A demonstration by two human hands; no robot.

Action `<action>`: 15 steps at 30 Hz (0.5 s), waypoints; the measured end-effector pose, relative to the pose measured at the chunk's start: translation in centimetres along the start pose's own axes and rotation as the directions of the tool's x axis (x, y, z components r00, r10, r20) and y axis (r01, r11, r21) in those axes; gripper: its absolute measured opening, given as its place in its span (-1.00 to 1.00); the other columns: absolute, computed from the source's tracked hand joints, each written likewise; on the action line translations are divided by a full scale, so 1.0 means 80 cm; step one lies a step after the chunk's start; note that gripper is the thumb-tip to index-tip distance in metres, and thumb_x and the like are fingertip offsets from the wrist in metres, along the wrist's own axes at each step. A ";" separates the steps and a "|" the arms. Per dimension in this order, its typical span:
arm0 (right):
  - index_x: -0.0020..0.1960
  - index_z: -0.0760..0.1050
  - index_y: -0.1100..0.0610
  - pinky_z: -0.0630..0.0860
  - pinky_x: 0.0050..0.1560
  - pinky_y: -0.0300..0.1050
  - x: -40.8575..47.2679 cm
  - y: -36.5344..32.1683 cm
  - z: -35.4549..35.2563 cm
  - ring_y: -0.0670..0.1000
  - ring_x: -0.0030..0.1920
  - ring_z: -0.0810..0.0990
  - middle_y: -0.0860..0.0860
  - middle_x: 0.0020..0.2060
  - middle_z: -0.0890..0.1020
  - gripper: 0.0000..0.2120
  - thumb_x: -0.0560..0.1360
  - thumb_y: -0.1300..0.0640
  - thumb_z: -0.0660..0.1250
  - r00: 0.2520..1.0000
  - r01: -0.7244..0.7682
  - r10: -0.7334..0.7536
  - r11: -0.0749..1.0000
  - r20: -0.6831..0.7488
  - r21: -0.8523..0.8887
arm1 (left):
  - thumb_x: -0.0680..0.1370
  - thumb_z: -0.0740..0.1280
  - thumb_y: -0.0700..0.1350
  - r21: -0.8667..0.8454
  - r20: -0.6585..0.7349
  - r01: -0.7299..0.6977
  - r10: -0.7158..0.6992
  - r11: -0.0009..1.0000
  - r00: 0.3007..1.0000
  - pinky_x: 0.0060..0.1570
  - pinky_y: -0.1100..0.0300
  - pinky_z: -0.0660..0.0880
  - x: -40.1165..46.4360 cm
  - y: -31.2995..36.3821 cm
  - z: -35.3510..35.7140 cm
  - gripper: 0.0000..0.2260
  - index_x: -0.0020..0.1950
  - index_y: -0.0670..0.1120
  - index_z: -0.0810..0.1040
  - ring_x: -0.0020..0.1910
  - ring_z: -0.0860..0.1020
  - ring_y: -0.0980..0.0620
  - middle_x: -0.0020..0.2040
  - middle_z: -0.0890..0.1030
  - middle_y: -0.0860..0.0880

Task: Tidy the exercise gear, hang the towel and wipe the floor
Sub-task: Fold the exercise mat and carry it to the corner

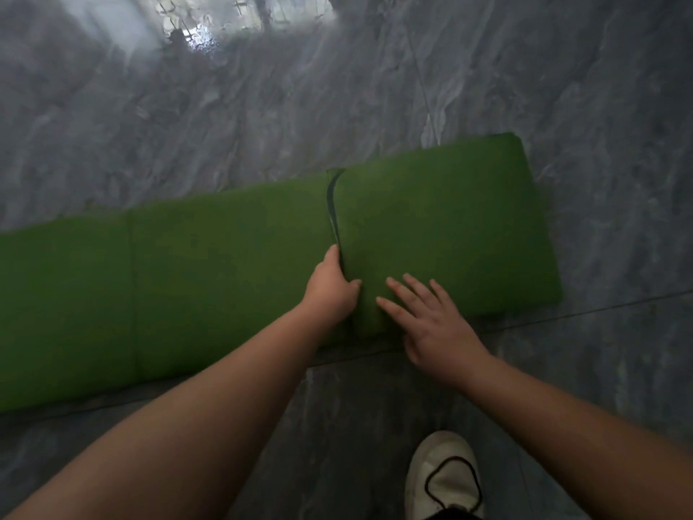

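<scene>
Head view: you look straight down at a green exercise mat (pixel 232 279) lying across a glossy grey marble floor (pixel 262 118).
Mat position: it runs from the left frame edge to right of centre; its right-hand section is folded over onto the rest, the folded edge lifted slightly at the middle.
Left hand (pixel 332 285): your fingers are curled round that folded edge, thumb on top, gripping it.
Right hand (pixel 431 324): it lies flat with fingers spread, pressing on the folded section just beside your left hand.
Foot: your white shoe (pixel 444 478) with dark laces stands on the floor near the bottom edge, apart from the mat.
</scene>
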State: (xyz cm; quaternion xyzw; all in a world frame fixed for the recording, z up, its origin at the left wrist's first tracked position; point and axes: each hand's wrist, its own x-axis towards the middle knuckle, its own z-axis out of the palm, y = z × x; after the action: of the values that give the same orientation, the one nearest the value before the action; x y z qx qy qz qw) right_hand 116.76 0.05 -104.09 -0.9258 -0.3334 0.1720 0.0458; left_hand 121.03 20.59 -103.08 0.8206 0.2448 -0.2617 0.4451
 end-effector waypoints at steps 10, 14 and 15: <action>0.39 0.43 -0.05 0.39 0.25 0.33 0.035 -0.008 0.007 0.15 0.42 0.41 0.05 0.45 0.42 -0.22 0.20 0.05 0.56 0.979 -0.033 0.062 0.989 0.194 -0.147 | 0.53 0.28 -0.21 0.312 0.048 -0.203 0.198 0.928 0.979 0.44 0.03 0.28 -0.031 -0.051 -0.011 -0.29 0.62 0.02 0.04 0.45 0.28 -0.09 0.46 0.29 -0.09; 0.40 0.42 -0.08 0.36 0.25 0.34 0.038 -0.012 0.006 0.16 0.44 0.37 0.06 0.46 0.40 -0.29 0.27 0.14 0.49 0.977 -0.057 0.091 0.982 0.190 -0.179 | 0.53 0.26 -0.19 0.515 0.141 -0.292 0.257 0.806 0.956 0.56 0.07 0.00 -0.051 -0.100 -0.024 -0.31 0.61 0.03 0.07 0.59 -0.01 -0.09 0.62 0.09 -0.07; 0.42 0.41 -0.08 0.34 0.28 0.35 0.039 -0.014 0.005 0.17 0.46 0.34 0.06 0.48 0.38 -0.30 0.30 0.14 0.48 0.976 -0.067 0.102 0.981 0.193 -0.180 | 0.54 0.27 -0.14 0.599 0.170 -0.316 0.268 0.735 0.948 0.56 0.04 -0.04 -0.055 -0.112 -0.025 -0.31 0.61 0.06 0.06 0.60 -0.06 -0.10 0.63 0.04 -0.05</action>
State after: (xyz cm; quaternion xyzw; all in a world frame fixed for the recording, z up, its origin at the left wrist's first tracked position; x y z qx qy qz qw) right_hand 118.17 2.89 -105.16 -0.9175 -0.3102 0.2373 -0.0758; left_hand 112.52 25.92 -104.69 0.9388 -0.0029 -0.2839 0.1950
